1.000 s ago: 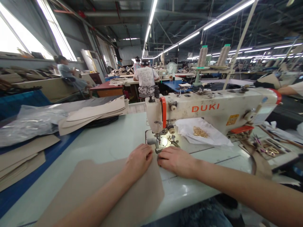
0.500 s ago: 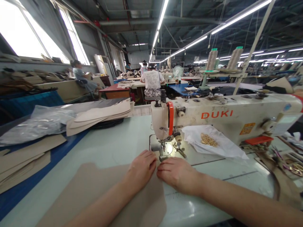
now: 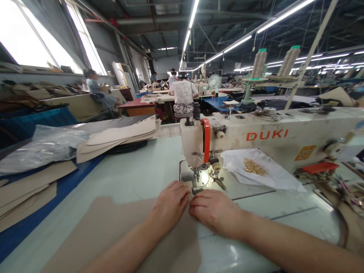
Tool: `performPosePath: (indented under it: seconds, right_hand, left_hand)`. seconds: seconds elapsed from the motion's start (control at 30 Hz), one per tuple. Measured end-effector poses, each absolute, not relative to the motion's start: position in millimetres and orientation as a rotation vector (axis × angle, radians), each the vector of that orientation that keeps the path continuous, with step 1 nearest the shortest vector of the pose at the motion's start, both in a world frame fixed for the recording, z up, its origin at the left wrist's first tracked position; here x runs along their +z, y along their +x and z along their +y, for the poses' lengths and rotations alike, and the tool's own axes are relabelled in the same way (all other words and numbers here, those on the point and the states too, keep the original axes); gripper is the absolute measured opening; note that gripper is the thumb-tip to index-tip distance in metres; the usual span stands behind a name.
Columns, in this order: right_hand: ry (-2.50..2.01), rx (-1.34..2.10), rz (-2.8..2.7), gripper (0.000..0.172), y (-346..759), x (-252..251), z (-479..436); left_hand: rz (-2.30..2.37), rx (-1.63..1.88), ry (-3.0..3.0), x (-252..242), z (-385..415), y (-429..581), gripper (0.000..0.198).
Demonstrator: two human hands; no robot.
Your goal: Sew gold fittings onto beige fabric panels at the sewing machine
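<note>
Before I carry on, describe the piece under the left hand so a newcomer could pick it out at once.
Find the sewing machine marked DUKI in orange letters. In front of its needle end, on the pale table, lies a broad, flat taupe piece. Unlike the lighter beige stacks at the left, it has the left hand on it.

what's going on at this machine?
Someone's left hand rests on a flat beige piece, and their right hand is at its edge, both just in front of the sewing machine's needle area. Small gold-coloured parts lie on a white sheet to the right; more beige pieces are stacked at left.
</note>
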State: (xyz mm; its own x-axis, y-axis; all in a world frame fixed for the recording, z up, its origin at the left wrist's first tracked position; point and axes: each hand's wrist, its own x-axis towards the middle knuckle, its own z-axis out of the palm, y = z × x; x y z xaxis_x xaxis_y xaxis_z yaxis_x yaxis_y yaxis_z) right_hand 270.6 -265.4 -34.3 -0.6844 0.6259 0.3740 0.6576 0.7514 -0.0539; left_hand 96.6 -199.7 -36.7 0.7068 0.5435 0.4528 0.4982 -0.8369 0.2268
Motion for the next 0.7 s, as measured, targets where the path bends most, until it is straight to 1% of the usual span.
performPosePath:
  seconds: [0.7]
  right_hand:
    - [-1.012,-0.067,-2.555,0.019,270.1,-28.9,-266.5]
  left_hand:
    - [0.811,0.828,2.885,-38.4,-199.9,96.8,0.022]
